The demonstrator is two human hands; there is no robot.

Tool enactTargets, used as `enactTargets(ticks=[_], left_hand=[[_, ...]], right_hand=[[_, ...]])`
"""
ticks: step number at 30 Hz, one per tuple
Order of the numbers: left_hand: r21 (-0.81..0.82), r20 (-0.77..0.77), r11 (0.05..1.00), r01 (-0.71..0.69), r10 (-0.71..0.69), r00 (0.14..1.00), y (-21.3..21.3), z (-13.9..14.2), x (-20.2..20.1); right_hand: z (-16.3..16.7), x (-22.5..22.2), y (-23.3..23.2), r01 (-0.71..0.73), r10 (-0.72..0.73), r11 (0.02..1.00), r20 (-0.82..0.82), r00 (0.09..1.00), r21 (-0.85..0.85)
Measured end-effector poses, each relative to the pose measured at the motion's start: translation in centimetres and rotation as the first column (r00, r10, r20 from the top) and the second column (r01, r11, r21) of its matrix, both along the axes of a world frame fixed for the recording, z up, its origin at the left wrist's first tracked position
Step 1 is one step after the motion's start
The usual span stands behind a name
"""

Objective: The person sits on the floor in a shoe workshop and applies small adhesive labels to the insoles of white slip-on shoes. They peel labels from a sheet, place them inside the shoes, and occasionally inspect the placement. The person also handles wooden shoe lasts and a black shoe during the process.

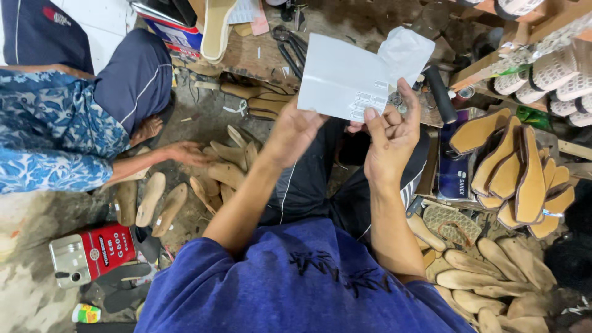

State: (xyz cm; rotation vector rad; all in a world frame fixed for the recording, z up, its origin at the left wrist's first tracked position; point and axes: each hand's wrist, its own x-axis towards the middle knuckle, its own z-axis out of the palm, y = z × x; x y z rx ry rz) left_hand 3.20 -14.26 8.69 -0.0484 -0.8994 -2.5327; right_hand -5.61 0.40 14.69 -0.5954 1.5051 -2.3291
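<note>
We see both forearms stretched forward from the blue shirt (pixel 296 290), raised over the lap with the elbows bent. The left hand (pixel 295 128) has its back turned to us; its fingers curl onto the lower left edge of a white sheet (pixel 342 77) and pinch it there. The right hand (pixel 388 139) stands upright with the palm toward the left hand. Its thumb presses on the lower right corner of the sheet, the forefinger rises behind that corner, and the other fingers are folded loosely in. So both hands are closed on the sheet, one at each lower corner, close together but not touching as far as we can tell.

The sheet is held up in the air between and above the hands, its face turned toward us, its top edge tilted up to the right. A second, thinner white layer (pixel 407 49) sticks out behind its upper right corner.

Below the hands lie dark trousers (pixel 308 185). On the floor to the left lies a cluster of wooden shoe forms (pixel 225 166), where another person's hand (pixel 185 153) rests at the cluster's left edge. Tan soles (pixel 518 166) are stacked at the right, and a red tin (pixel 92 253) sits near the lower left corner of the floor.
</note>
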Motion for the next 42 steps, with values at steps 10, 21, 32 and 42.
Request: enactTargets(ticks=[10, 21, 32, 42], left_hand=[[0.157, 0.039, 0.982, -0.102, 0.097, 0.994, 3.8, 2.0, -3.1], [0.172, 0.026, 0.980, -0.097, 0.094, 0.995, 4.9, 2.9, -3.9], [0.187, 0.083, 0.982, -0.036, 0.021, 0.996, 5.7, 2.1, -5.4], [0.127, 0.050, 0.991, -0.034, 0.028, 0.998, 6.3, 0.9, -5.9]], right_hand=[[0.6, 0.3, 0.2, -0.024, 0.027, 0.998, -0.041, 0.999, 0.049], [-0.2, -1.1, 1.4, 0.014, -0.013, 1.000, -0.022, 1.000, 0.012], [-0.8, -2.2, 2.6, 0.046, -0.045, 0.998, -0.011, 0.999, 0.033], [0.3, -2.4, 3.3, 0.317, -0.197, 0.919, -0.422, 0.885, 0.235]])
